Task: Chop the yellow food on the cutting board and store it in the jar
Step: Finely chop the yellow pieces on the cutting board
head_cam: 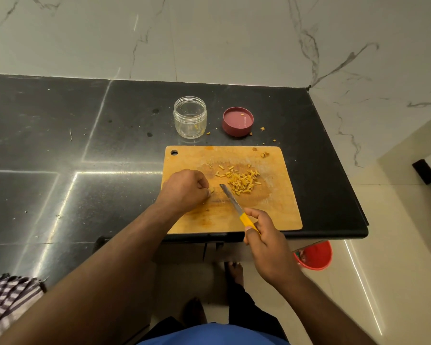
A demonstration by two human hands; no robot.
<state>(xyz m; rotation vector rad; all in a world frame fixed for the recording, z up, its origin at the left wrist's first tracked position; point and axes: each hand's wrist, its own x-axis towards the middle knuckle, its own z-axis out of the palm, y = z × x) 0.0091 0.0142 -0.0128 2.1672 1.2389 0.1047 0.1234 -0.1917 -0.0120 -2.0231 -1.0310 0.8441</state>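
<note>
A heap of chopped yellow food [243,181], short stubby sticks, lies on the wooden cutting board [279,210], toward its upper right, with a few strays scattered at the heap's 10 o'clock. At the heap's 8 o'clock the left hand [184,189] rests on the board with fingers curled, pinching a small uncut piece [211,190] at its fingertips. The right hand [264,235], at the board's 5 o'clock edge, grips the yellow handle of a knife [230,196]; its narrow steel blade slants up toward 11 o'clock, the tip lying between the uncut piece and the heap. The board is a rounded rectangle, stained and scored, with a hanging hole at its 10 o'clock corner. At its 12 o'clock stands the clear glass jar [190,117], open and nearly empty, a few yellow bits inside. Beside it at 3 o'clock lies its maroon lid [237,121], upturned. Crumbs dot the polished black stone counter [60,145] between them. Veined white marble wall [209,33] rises behind; a red bucket [314,255] sits on the floor at 4 o'clock.
</note>
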